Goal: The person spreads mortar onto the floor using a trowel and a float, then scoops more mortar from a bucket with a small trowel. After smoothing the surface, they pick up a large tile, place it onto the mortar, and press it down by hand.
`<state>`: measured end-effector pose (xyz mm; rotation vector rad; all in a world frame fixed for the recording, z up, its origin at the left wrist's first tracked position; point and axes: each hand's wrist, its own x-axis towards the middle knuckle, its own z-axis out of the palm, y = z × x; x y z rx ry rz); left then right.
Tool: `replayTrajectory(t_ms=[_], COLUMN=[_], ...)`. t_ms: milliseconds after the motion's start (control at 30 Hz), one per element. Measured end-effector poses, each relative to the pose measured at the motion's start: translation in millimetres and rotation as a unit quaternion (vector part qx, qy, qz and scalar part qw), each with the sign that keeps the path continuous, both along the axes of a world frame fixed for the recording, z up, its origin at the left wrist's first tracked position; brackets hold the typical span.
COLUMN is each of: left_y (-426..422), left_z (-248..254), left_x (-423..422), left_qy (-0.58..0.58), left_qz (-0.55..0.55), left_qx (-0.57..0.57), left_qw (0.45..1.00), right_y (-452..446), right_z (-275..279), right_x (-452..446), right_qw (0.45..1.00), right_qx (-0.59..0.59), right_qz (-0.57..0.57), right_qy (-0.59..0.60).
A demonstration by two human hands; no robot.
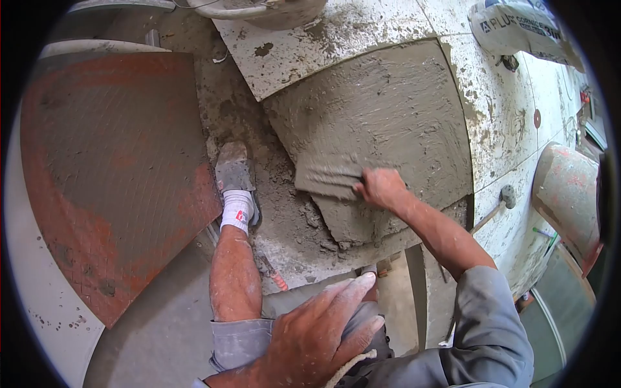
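My right hand (383, 189) is closed round the grip of a trowel (333, 178), whose blade is blurred by motion. The blade lies against the lower left part of a grey layer of wet mortar (388, 110) spread over a panel. Nearer to me, my left hand (323, 323) hangs above my lap with its fingers stretched out and nothing in it. Loose lumps of mortar (310, 223) lie along the layer's ragged lower left edge.
A reddish-brown panel smeared with mortar (116, 174) is at the left. A bucket (265, 10) stands at the top and a printed bag (524, 29) at the top right. A white bucket (566, 200) lies at the right. A tool with a red handle (278, 280) is near my knee.
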<state>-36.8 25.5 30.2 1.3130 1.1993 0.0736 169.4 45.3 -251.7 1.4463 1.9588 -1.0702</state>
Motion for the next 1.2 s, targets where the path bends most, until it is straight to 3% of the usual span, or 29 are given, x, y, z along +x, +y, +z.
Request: replayTrajectory(t_ms=[100,400,533,900,1200], left_y=[1,-17,-19,-15,-12], left_z=[4,-8,-5,-9,-12], left_x=[-4,-14,-3,12,23], left_qy=[-0.023,-0.046,-0.041,0.045,0.061], left_qz=[0.017,0.042,0.089,-0.009,-0.025], left_qx=[-0.032,-0.006,0.002,0.01,0.018], left_qw=[0.999,0.998,0.995,0.999,0.998], right_y=[-7,66,79,104,124], right_z=[3,-13,-12,1,-13], right_x=[6,-45,-45,33,98], right_qw=[0.999,0.994,0.982,0.952,0.919], right_qx=[-0.012,0.091,0.102,0.111,0.122], right_qz=[0.044,-0.048,-0.147,-0.258,-0.344], right_qy=[-0.02,-0.036,-0.056,-0.124,-0.151])
